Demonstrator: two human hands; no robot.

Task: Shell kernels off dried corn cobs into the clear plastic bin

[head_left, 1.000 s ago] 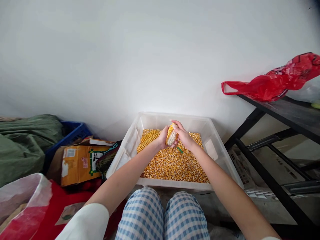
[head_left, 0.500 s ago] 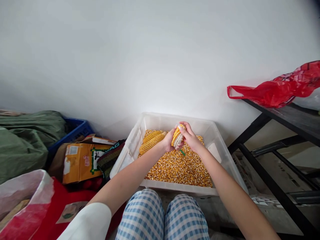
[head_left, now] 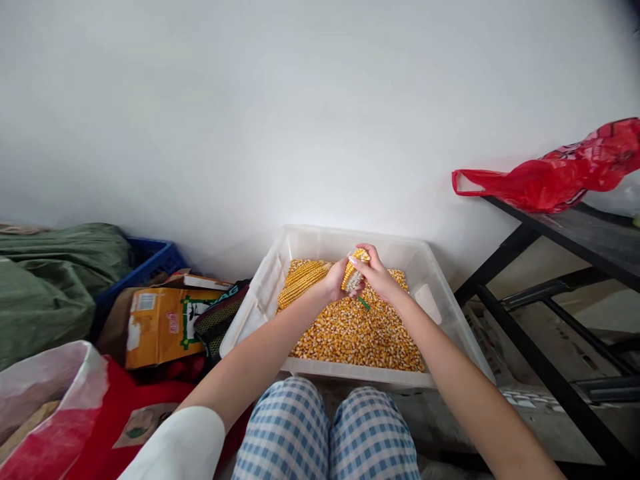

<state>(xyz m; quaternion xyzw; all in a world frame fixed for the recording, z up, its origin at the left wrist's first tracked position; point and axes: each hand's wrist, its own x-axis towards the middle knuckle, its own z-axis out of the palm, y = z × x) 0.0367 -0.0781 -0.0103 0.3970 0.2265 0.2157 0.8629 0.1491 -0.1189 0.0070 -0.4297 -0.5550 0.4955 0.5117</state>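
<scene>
Between my hands is a corn cob (head_left: 355, 272), its upper part still covered in yellow kernels and its near end stripped pale. My left hand (head_left: 337, 279) is wrapped round its left side. From the right, my right hand (head_left: 377, 275) grips the cob too, its thumb pressed on the kernels. Below them a translucent plastic bin (head_left: 357, 377) holds a heap of loose corn kernels (head_left: 360, 337). Several whole corn cobs (head_left: 303, 283) lie at the left of the heap. A small green piece (head_left: 364, 303) rests on the kernels just under my hands.
To the left are an orange cardboard box (head_left: 163, 327), a black mesh bag (head_left: 220, 323), a blue crate (head_left: 163, 257) under green cloth (head_left: 65, 280), and a red-and-white bag (head_left: 65, 413). On the right, a black metal rack (head_left: 505, 320) carries a red plastic bag (head_left: 545, 177).
My right thumb has shifted down and left across the kernels on the cob. Both hands stay over the bin at nearly the same spot.
</scene>
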